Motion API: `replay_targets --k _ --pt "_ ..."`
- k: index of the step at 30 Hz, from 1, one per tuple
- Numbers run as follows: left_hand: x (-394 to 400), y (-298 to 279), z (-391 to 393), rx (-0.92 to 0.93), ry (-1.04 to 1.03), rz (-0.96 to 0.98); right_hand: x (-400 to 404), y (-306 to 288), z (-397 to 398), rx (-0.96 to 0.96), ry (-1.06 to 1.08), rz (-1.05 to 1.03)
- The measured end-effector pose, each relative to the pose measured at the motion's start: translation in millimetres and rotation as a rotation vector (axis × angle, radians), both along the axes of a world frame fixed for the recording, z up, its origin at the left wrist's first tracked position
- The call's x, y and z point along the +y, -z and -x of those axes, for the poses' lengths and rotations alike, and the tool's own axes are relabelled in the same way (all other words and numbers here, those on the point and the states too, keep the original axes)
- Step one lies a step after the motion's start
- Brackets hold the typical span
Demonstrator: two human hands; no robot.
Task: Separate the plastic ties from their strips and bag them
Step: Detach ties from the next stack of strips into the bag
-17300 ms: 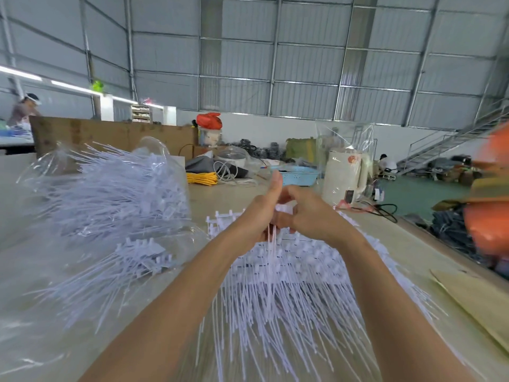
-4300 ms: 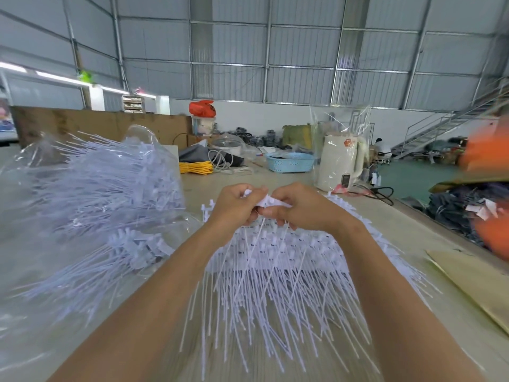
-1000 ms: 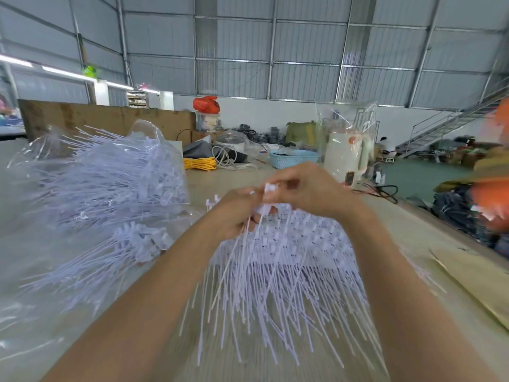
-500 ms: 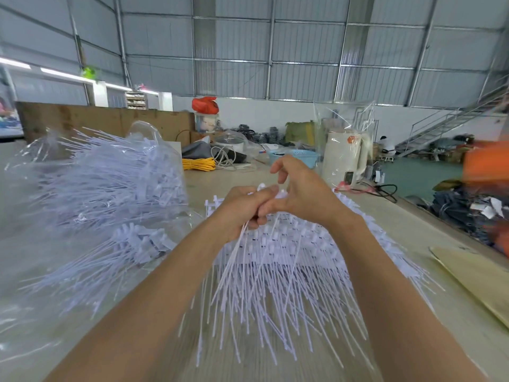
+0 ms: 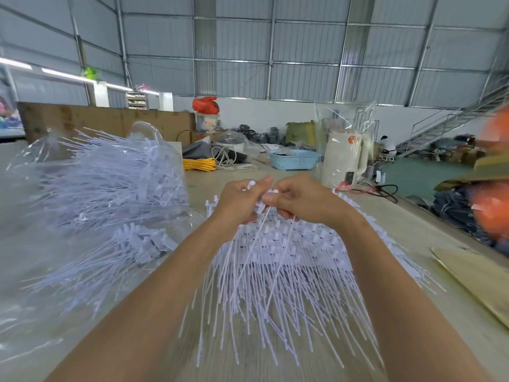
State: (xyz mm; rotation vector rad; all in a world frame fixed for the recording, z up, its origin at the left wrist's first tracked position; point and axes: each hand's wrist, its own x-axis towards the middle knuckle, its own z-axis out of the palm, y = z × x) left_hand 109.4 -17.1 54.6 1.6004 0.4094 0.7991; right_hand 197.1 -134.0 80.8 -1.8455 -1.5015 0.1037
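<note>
Metal-walled hall; long counter (image 5: 413, 244). Clear bag (image 5: 91, 188) of loose ties, left. Pile of strips (image 5: 289, 271) straight ahead beneath both hands, tails fanning toward the person. Left hand (image 5: 239, 202) and right hand (image 5: 305, 202) meet knuckle to knuckle above the pile's far edge, forearms converging. Each grip is narrow, pinched on the head end of a tie cluster (image 5: 260, 205); long axis hangs down toward the person. Bag is nearer the left hand.
</note>
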Motion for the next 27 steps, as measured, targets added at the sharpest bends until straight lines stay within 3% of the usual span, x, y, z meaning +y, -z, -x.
replay_targets --k 9,17,19,23,25,27 --pt "7 -1 0 0.060 -0.079 -0.027 10 1 4 -0.387 0.090 -0.022" --pt "6 -8 3 0.115 -0.076 0.055 10 -6 18 -0.537 0.132 0.005" --pt "16 -5 5 0.137 -0.194 0.039 5 -14 30 -0.525 0.072 -0.054" --pt "67 -18 39 0.032 -0.566 -0.009 -13 -44 57 -0.365 -0.065 -0.491" --pt "87 -43 63 -0.070 -0.632 -0.175 -21 -53 63 -0.231 -0.087 -0.577" --pt "97 -57 83 0.033 -0.682 -0.399 -24 -54 58 -0.212 -0.018 -0.504"
